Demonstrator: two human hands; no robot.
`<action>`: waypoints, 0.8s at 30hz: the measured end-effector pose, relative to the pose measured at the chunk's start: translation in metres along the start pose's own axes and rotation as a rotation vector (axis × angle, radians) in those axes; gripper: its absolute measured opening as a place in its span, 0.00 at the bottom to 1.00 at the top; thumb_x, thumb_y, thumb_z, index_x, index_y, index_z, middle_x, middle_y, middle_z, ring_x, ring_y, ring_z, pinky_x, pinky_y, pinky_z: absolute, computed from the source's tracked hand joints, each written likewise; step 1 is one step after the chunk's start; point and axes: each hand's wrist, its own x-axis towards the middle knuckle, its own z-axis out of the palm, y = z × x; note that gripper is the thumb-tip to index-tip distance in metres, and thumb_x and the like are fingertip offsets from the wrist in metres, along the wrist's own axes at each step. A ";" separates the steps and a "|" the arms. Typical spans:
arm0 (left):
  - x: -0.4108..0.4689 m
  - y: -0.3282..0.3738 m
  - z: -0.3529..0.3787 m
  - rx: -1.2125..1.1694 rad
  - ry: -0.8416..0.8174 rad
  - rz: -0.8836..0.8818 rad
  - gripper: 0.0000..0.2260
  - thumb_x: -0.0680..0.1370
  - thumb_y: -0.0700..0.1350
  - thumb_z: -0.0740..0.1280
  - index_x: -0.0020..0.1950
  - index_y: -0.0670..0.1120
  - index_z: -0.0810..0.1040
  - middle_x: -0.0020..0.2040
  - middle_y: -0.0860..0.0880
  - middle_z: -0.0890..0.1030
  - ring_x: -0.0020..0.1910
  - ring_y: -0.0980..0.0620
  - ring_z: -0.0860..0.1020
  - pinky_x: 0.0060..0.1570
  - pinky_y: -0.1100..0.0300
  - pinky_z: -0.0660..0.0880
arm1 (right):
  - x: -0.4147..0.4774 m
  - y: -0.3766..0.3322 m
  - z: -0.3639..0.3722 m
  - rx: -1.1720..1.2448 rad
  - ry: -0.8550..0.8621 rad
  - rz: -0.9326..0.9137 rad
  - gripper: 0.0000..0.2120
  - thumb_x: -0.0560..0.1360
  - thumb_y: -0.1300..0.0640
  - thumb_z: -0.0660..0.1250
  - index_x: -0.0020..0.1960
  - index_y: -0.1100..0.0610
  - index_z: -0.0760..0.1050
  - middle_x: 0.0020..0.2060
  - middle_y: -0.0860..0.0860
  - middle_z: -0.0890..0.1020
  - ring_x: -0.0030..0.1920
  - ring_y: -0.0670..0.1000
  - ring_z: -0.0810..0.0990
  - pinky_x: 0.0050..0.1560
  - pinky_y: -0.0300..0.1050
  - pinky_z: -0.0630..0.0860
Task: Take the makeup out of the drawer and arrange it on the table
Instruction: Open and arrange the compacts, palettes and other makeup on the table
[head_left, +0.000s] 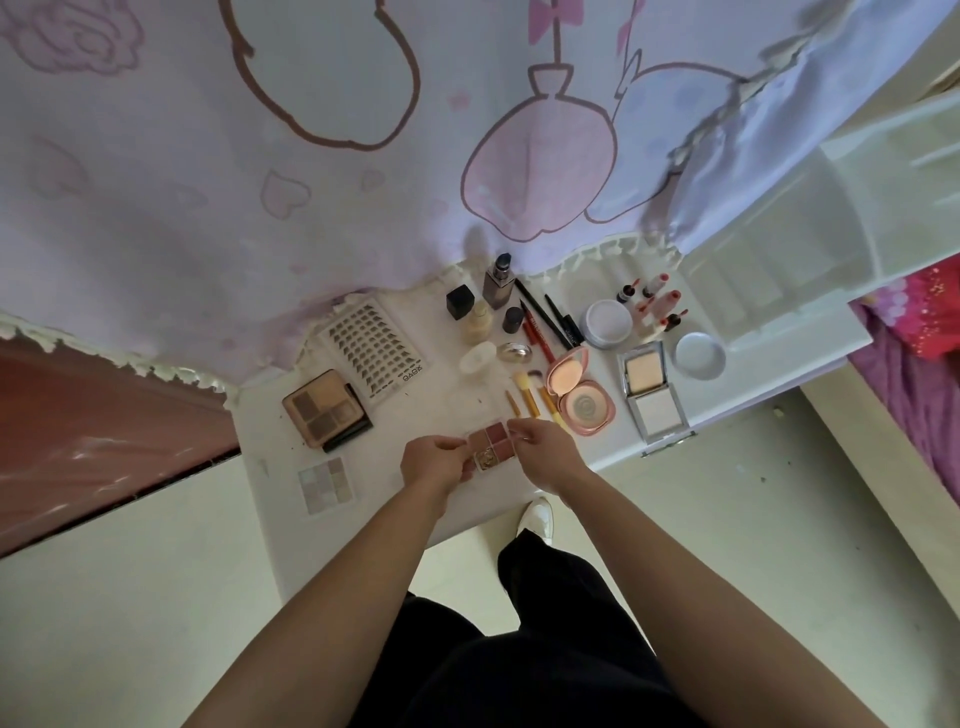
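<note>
A small pink blush palette (490, 442) with square pans is held just above the white table (379, 431), between both hands. My left hand (434, 462) pinches its left edge and my right hand (545, 454) grips its right edge. Laid out on the table are a brown eyeshadow palette (322, 408), a pale grid palette (326, 486), a false-lash card (376, 351), bottles (498, 283), pencils (540, 317), brushes (527, 395), a round pink compact (576, 392) and a square powder compact (649, 389). The open white drawer (779, 291) is at the right.
A pink and lilac printed curtain (363, 156) hangs over the table's far side. A round jar (607, 323), its lid (700, 356) and small nail polish bottles (657, 304) lie near the drawer. A bed with pink bedding (919, 332) is at the right. My foot (537, 517) is under the table edge.
</note>
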 end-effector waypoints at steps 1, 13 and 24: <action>-0.001 0.000 -0.001 0.001 -0.003 0.001 0.05 0.73 0.38 0.75 0.38 0.43 0.82 0.33 0.44 0.83 0.33 0.47 0.81 0.50 0.48 0.82 | -0.001 0.000 0.001 0.000 0.002 0.001 0.19 0.82 0.60 0.59 0.71 0.56 0.74 0.69 0.53 0.77 0.69 0.53 0.74 0.69 0.43 0.67; -0.014 -0.027 -0.123 0.685 0.298 0.426 0.11 0.78 0.44 0.65 0.59 0.47 0.79 0.57 0.45 0.77 0.56 0.44 0.77 0.54 0.52 0.74 | -0.026 -0.039 0.056 -0.079 0.126 -0.228 0.15 0.79 0.59 0.62 0.64 0.52 0.78 0.52 0.47 0.78 0.55 0.50 0.79 0.58 0.42 0.73; -0.029 -0.077 -0.208 0.317 0.128 0.176 0.27 0.78 0.31 0.55 0.76 0.47 0.65 0.75 0.49 0.67 0.73 0.48 0.66 0.73 0.55 0.62 | -0.024 -0.094 0.154 -0.755 -0.273 -0.689 0.31 0.79 0.54 0.65 0.79 0.51 0.58 0.80 0.51 0.54 0.70 0.58 0.65 0.64 0.55 0.73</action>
